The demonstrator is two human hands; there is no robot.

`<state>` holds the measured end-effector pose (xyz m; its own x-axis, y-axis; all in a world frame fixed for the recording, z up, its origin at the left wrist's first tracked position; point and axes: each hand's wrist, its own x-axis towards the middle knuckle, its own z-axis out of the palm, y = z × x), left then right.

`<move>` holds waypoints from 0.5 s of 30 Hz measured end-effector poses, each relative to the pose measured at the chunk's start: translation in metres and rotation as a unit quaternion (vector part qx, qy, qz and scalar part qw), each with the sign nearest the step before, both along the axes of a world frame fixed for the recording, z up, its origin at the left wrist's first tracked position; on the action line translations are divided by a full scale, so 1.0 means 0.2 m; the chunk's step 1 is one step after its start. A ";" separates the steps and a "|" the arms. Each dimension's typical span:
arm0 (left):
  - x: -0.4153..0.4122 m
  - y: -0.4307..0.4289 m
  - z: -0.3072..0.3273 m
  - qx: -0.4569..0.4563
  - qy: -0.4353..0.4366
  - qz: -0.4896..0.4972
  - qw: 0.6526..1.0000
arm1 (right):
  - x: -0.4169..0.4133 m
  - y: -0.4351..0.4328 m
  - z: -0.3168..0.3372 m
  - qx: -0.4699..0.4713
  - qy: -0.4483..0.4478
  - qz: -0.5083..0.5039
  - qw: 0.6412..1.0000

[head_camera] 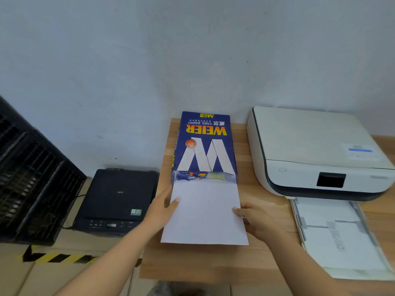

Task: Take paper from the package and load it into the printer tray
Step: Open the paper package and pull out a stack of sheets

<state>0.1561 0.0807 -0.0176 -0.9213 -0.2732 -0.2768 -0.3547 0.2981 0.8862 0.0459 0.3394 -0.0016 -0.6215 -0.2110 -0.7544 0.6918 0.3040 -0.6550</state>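
A blue paper package (pixel 204 146) lies on the wooden table (pixel 213 261), its torn end facing me. A stack of white paper (pixel 205 216) sticks halfway out of that end. My left hand (pixel 162 208) grips the stack's left edge, thumb on top. On the right edge, my right hand (pixel 254 221) holds the stack the same way. To the right stands a white printer (pixel 310 150). Its paper tray (pixel 339 238) is pulled out toward me and looks bare of paper.
A black printer (pixel 117 199) sits lower down to the left of the table, on cardboard boxes. A black slatted crate (pixel 32 178) stands at far left. Yellow-black hazard tape (pixel 57 258) runs along a box edge. A pale wall rises behind everything.
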 end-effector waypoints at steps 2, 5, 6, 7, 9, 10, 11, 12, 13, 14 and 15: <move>0.01 -0.01 -0.01 0.110 -0.038 0.031 0.993 | 0.02 0.03 0.02 -0.013 -0.009 0.011 1.000; 0.02 0.04 0.03 0.184 -0.097 0.076 0.975 | 0.06 0.06 0.07 -0.039 -0.004 0.030 0.999; 0.03 0.05 0.05 0.189 -0.106 0.073 0.974 | 0.06 0.07 0.09 -0.045 -0.002 0.034 0.998; 0.03 0.06 0.07 0.191 -0.104 0.075 0.973 | 0.07 0.08 0.11 -0.051 -0.003 0.035 0.998; 0.05 0.07 0.12 0.192 -0.093 0.087 0.973 | 0.08 0.09 0.16 -0.054 -0.007 0.036 0.998; 0.07 0.07 0.15 0.186 -0.079 0.092 0.975 | 0.09 0.10 0.18 -0.056 -0.006 0.042 0.998; 0.08 0.06 0.17 0.177 -0.058 0.089 0.978 | 0.10 0.10 0.21 -0.058 -0.002 0.048 0.997; 0.10 0.05 0.19 0.166 -0.039 0.078 0.982 | 0.11 0.11 0.25 -0.062 0.004 0.056 0.997; 0.12 0.05 0.22 0.153 -0.018 0.068 0.986 | 0.12 0.11 0.28 -0.065 0.014 0.068 0.996; 0.14 0.05 0.25 0.140 -0.001 0.059 0.988 | 0.13 0.10 0.33 -0.066 0.028 0.083 0.994; 0.15 0.06 0.28 0.132 0.013 0.050 0.990 | 0.14 0.09 0.38 -0.066 0.043 0.100 0.992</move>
